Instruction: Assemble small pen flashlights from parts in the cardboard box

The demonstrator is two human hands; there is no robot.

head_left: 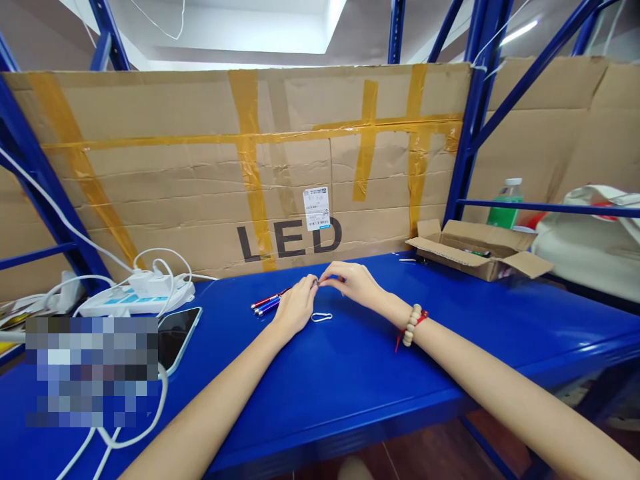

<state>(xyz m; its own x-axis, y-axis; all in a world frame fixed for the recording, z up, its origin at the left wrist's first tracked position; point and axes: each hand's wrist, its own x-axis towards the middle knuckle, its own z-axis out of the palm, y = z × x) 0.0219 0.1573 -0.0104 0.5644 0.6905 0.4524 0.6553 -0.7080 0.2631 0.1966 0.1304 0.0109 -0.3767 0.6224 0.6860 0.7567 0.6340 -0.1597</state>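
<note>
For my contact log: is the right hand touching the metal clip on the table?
Apart: the head view shows blue table between the right hand and the clip.

Ceiling [235, 37]: bright white up there, nearly washed out
Tube light [520, 32]: glowing, top right
Table [380, 380]: soft sheen, glare streaking its right end
Posts [470, 133]: leaning outward, wide-lens stretch
Lower left: blocky pixelation

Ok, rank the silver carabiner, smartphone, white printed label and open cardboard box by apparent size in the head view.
1. Open cardboard box
2. Smartphone, only partly visible
3. White printed label
4. Silver carabiner
</note>
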